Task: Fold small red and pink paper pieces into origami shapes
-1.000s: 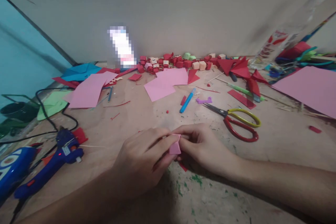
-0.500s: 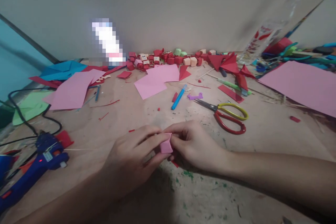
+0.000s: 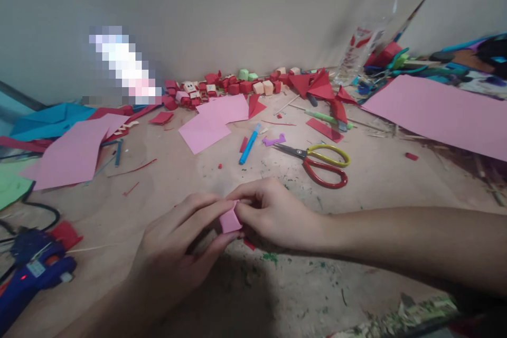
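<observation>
A small folded pink paper piece [image 3: 230,221] is held between both hands near the front middle of the table. My left hand [image 3: 186,240] grips it from the left, fingers on its top edge and thumb below. From the right, my right hand [image 3: 273,214] pinches its side, the thumb pressed against it and the other fingers partly hidden. Beyond the hands lie a blue marker [image 3: 249,144], a purple paper scrap [image 3: 274,140] and scissors [image 3: 304,153] with one yellow and one red handle, blades slightly apart.
A blue glue gun [image 3: 37,266] lies at the lower left. Pink sheets [image 3: 216,119] and small paper cubes [image 3: 240,86] line the back. A clear bottle [image 3: 366,37] leans at the back right, near a large pink sheet [image 3: 439,113].
The camera view has turned to the right, so most things appear further left. Both hands keep hold of the pink paper piece, with little change in their grip.
</observation>
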`<state>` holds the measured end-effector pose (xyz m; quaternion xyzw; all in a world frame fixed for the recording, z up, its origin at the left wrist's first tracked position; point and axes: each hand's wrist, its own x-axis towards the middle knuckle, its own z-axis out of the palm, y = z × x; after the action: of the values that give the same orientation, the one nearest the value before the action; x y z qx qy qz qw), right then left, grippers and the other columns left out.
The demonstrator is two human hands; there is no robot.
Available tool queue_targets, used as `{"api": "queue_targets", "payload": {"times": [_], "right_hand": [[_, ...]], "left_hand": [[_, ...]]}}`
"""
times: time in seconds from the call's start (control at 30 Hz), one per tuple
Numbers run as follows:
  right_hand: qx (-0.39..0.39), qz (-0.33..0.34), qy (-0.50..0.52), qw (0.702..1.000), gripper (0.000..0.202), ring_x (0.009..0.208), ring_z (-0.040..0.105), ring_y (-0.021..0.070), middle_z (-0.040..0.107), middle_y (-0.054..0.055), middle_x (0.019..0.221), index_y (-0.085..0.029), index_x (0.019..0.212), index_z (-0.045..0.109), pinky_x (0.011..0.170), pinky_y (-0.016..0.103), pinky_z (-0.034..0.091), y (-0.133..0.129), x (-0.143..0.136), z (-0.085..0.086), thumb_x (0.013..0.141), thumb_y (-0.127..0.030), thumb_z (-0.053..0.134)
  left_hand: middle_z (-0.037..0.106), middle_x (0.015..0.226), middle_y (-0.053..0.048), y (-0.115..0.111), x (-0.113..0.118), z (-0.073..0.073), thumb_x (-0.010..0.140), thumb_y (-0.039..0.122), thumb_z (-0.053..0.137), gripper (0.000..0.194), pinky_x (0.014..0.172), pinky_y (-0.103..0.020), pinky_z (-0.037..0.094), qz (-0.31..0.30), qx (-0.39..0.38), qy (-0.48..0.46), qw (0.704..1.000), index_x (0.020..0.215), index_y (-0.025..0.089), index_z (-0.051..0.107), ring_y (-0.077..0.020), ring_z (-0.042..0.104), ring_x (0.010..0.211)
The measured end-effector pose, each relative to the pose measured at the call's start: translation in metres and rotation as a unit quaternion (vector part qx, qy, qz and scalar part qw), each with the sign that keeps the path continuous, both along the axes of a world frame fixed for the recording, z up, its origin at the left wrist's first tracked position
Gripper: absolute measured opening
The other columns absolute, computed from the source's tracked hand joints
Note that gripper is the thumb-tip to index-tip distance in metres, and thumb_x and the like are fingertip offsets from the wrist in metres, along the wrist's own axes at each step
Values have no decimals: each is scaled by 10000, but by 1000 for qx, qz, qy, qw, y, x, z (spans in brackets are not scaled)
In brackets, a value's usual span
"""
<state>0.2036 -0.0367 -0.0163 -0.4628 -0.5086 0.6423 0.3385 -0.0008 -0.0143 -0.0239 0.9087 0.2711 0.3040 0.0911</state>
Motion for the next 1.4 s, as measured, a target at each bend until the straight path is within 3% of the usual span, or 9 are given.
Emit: {"api": "queue_targets", "payload": {"times": [0.33, 0.43, 0.53, 0.63, 0.7, 0.93, 1.13, 1.3, 1.4], "right_hand": [[9, -14, -9, 1000, 216, 458, 499, 71, 595, -31, 588, -137, 828, 724, 422, 168, 377, 1, -2, -3, 882, -105, 517], [-33, -46, 67, 996, 173, 513, 563, 91, 654, -4, 646, -132, 978, 746, 470, 185, 444, 2, -4, -1, 924, -211, 602], [-70, -87, 170, 979, 221, 650, 665, 117, 728, 36, 781, -158, 1047, 744, 573, 201, 510, 4, -5, -2, 884, -307, 743], [-97, -90, 243, 961, 238, 692, 683, 116, 747, 46, 844, -184, 1046, 755, 602, 195, 516, 6, -4, -4, 842, -294, 808], [-99, -98, 260, 956, 246, 678, 684, 116, 746, 39, 819, -194, 1064, 757, 614, 208, 534, 7, -4, -5, 836, -264, 817], [-61, -118, 204, 970, 217, 612, 623, 102, 737, 36, 806, -190, 999, 792, 581, 234, 519, 8, -4, -7, 807, -277, 845], [-40, -63, 202, 976, 241, 688, 623, 148, 707, 31, 812, -257, 1071, 790, 643, 296, 511, 8, -1, -12, 844, -331, 818], [89, -59, 94, 990, 290, 830, 664, 168, 673, 46, 1071, -258, 1096, 781, 730, 317, 545, 7, 2, -6, 811, -253, 837], [143, -66, 39, 987, 264, 897, 680, 189, 652, 64, 1114, -230, 1070, 779, 718, 308, 546, 7, 3, -1, 814, -259, 836]], "left_hand": [[740, 1036, -63, 1, 6, 4, 925, 170, 683, 237, 806, -272, 590, -6, -23, -37, 999, 1157, 203, 654, -186, 719, 922], [751, 995, -52, 5, 6, 7, 889, 118, 710, 228, 786, -259, 605, 13, -81, -82, 993, 1102, 190, 672, -169, 727, 888], [767, 985, -42, 8, 6, 7, 851, 109, 747, 250, 730, -225, 619, 67, -175, -134, 973, 1084, 183, 696, -150, 738, 848], [776, 998, -30, 9, 5, 5, 871, 113, 728, 294, 726, -220, 630, 79, -252, -178, 948, 1152, 188, 682, -133, 744, 826], [766, 1058, -36, 9, 6, 4, 876, 99, 718, 304, 752, -226, 628, 63, -255, -174, 949, 1161, 198, 683, -135, 741, 877], [729, 1040, -52, 10, 6, 4, 823, 140, 815, 332, 818, -240, 575, 33, -147, -156, 976, 1131, 169, 694, -141, 676, 924], [732, 1000, -34, 10, 6, 6, 856, 95, 744, 245, 774, -212, 555, 49, -198, -166, 965, 1084, 176, 705, -125, 681, 879], [754, 1048, -23, 8, 7, 11, 851, 85, 704, 250, 760, -189, 571, 75, -233, -170, 955, 1071, 203, 720, -120, 704, 886], [763, 1072, -19, 8, 7, 11, 863, 111, 706, 264, 764, -182, 577, 72, -243, -168, 953, 1106, 213, 723, -119, 716, 902]]}}
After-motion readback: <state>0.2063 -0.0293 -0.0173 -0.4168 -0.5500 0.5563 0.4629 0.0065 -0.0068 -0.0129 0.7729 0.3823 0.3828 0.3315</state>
